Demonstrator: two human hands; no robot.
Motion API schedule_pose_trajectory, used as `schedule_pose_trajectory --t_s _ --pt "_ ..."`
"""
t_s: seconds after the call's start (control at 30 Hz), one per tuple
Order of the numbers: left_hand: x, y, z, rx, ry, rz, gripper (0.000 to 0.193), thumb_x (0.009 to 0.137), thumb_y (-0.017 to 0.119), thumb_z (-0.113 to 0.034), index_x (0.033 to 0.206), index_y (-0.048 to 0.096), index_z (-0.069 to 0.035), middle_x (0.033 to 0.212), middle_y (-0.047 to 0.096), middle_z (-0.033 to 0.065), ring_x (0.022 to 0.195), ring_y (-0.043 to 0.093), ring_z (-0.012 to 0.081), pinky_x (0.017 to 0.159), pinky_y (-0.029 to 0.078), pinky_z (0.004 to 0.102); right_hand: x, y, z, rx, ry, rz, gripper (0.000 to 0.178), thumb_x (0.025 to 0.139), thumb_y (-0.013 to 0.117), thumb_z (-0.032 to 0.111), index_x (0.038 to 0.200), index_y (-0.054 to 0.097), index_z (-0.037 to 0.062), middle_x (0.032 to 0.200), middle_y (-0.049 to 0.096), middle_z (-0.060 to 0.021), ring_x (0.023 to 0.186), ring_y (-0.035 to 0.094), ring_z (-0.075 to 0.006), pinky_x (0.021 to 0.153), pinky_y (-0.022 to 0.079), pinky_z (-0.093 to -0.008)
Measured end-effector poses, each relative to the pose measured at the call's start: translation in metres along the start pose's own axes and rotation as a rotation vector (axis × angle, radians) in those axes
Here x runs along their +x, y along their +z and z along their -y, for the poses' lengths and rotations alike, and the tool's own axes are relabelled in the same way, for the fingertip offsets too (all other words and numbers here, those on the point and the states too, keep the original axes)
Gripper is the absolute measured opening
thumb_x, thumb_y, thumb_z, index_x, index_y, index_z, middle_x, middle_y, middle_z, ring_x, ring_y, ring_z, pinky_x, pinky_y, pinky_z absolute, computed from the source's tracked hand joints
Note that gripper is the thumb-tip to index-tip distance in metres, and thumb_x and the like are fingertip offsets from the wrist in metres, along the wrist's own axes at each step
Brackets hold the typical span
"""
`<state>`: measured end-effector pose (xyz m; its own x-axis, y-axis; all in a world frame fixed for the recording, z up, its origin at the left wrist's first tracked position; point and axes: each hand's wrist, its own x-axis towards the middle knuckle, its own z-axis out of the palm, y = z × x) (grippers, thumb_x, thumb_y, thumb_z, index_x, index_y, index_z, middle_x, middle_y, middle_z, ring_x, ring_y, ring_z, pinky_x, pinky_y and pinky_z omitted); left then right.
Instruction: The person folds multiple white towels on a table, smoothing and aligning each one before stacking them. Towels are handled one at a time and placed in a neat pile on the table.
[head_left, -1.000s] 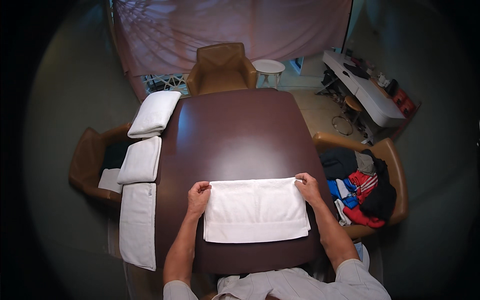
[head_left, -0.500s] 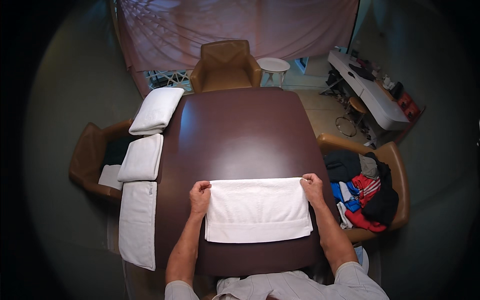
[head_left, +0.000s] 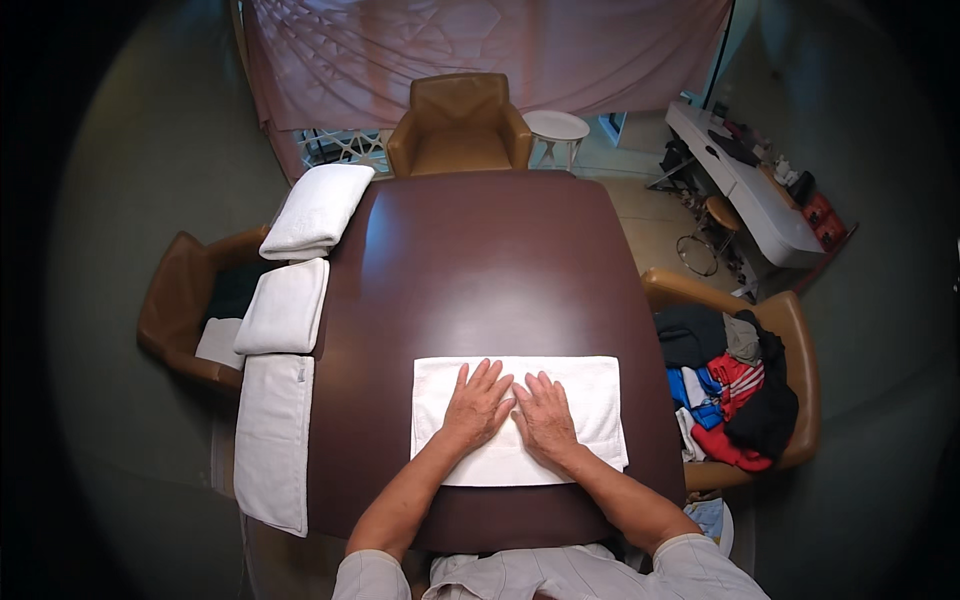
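Note:
A white towel [head_left: 590,420], folded into a rectangle, lies flat near the front edge of the dark brown table [head_left: 490,260]. My left hand [head_left: 478,402] rests palm down on its middle, fingers stretched out. Close beside it, my right hand [head_left: 545,415] also lies flat on the cloth with its fingers extended. The thumbs and forefingers of the two hands nearly meet. Neither hand grips anything.
Folded white towels stand along the table's left edge: a far pile [head_left: 318,210], a middle one [head_left: 285,308] and a near one [head_left: 273,440]. Brown armchairs surround the table; the right one [head_left: 800,400] holds heaped clothes [head_left: 730,385]. A white desk [head_left: 745,185] stands back right.
Both hands have let go of the towel's far corners and come inward to its middle, now lying flat on it. The towel stays in place. The view has shifted slightly.

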<state>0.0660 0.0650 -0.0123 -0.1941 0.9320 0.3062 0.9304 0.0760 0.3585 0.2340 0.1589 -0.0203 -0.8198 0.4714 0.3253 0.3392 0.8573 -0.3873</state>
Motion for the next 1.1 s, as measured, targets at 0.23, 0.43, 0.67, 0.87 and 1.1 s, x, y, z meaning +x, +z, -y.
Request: schedule_pose_trajectory --t_s 0.23,0.43,0.67,0.87,1.1 --pt "-0.003 -0.008 0.017 0.109 -0.232 0.204 0.071 0.104 0.050 -0.054 0.160 0.041 -0.010 0.169 0.030 0.0173 0.160 0.018 0.0321 0.130 0.004 0.0528 0.015 -0.016 -0.039 -0.121 0.231 0.123 0.061 0.102 0.059 0.036 0.152 0.048 0.0025 0.162 0.037 -0.0252 0.155 0.026 -0.0414 0.128 0.017 -0.0525" --pt "-0.002 -0.028 0.037 0.157 -0.395 0.274 0.075 0.105 0.044 -0.058 0.163 0.035 -0.010 0.173 0.021 0.0154 0.162 0.011 0.0298 0.131 0.001 0.0507 0.015 -0.029 -0.067 -0.147 0.272 0.125 0.062 0.105 0.055 0.038 0.154 0.045 0.0008 0.163 0.035 -0.0255 0.156 0.024 -0.0410 0.129 0.015 -0.0500" --pt "-0.017 -0.040 0.055 0.239 -0.409 0.130 0.073 0.104 0.051 -0.050 0.159 0.039 -0.003 0.169 0.024 0.0252 0.160 0.013 0.0379 0.128 0.004 0.0589 0.012 -0.038 -0.069 -0.163 0.242 0.109 0.061 0.105 0.055 0.037 0.153 0.046 0.0005 0.162 0.037 -0.0249 0.155 0.025 -0.0411 0.128 0.016 -0.0511" --pt "-0.039 -0.014 -0.019 0.157 -0.099 0.120 0.065 0.102 0.056 -0.044 0.155 0.047 -0.006 0.165 0.032 0.0258 0.156 0.024 0.0430 0.124 0.012 0.0651 -0.013 -0.015 -0.013 -0.144 0.062 0.106 0.056 0.100 0.062 0.032 0.148 0.052 0.0037 0.158 0.043 -0.0237 0.152 0.031 -0.0416 0.125 0.021 -0.0577" --pt "-0.084 -0.015 -0.033 0.060 -0.208 0.166 0.068 0.099 0.059 -0.046 0.155 0.048 -0.008 0.167 0.030 0.0249 0.158 0.019 0.0418 0.127 0.004 0.0619 -0.055 -0.035 -0.006 -0.091 0.102 0.140 0.057 0.098 0.065 0.032 0.148 0.054 0.0076 0.158 0.042 -0.0245 0.153 0.030 -0.0428 0.125 0.021 -0.0580"
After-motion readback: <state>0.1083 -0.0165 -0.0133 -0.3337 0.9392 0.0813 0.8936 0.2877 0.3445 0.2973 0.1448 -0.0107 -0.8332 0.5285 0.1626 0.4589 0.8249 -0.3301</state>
